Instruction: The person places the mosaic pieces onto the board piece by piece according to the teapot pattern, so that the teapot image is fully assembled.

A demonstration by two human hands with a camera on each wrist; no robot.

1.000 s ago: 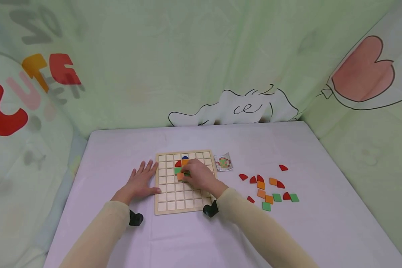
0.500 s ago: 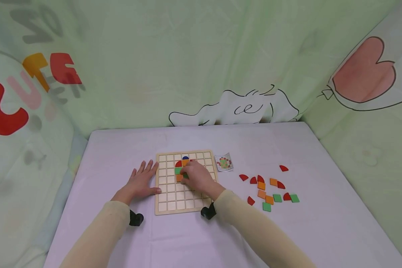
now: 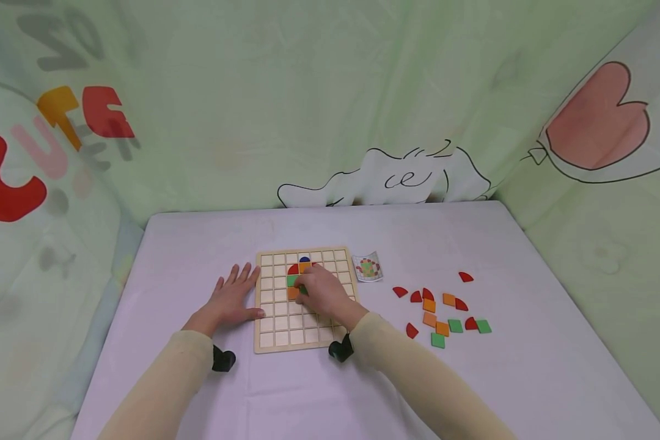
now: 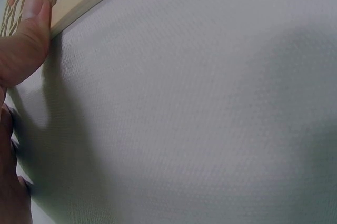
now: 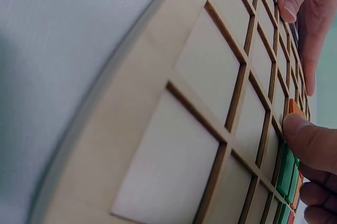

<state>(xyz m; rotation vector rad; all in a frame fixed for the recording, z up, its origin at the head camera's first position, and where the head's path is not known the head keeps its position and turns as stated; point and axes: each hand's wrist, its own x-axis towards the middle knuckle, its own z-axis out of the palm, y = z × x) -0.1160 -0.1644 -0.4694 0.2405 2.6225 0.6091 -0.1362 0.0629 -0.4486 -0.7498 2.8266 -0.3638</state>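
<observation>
My left hand (image 3: 232, 299) lies spread at the left side of the wooden grid board (image 3: 272, 337), its thumb (image 4: 29, 34) over the frame. Over the middle of the board, my right hand (image 3: 327, 293) holds an orange square tile (image 3: 293, 293) with curled fingers, thumb tip (image 5: 300, 124) right at the tile's edge. The tile sits at a cell below a green square tile (image 3: 292, 280). Above that are a red quarter-circle piece (image 3: 293, 269), an orange tile (image 3: 305, 267) and a blue half-round piece (image 3: 305, 260). Green tiles (image 5: 286, 171) partly show beneath the right hand.
A small picture card (image 3: 367, 267) lies against the board's right side. Loose red quarter-circle pieces (image 3: 465, 277), orange squares (image 3: 429, 319) and green squares (image 3: 437, 340) are scattered on the white tablecloth (image 3: 528, 366) to the right. Fabric walls (image 3: 330, 110) surround the table.
The orange tile has gone from tilted in my right fingertips to lying down at its cell, slightly left. My right hand shifted a little with it. My left hand stays put.
</observation>
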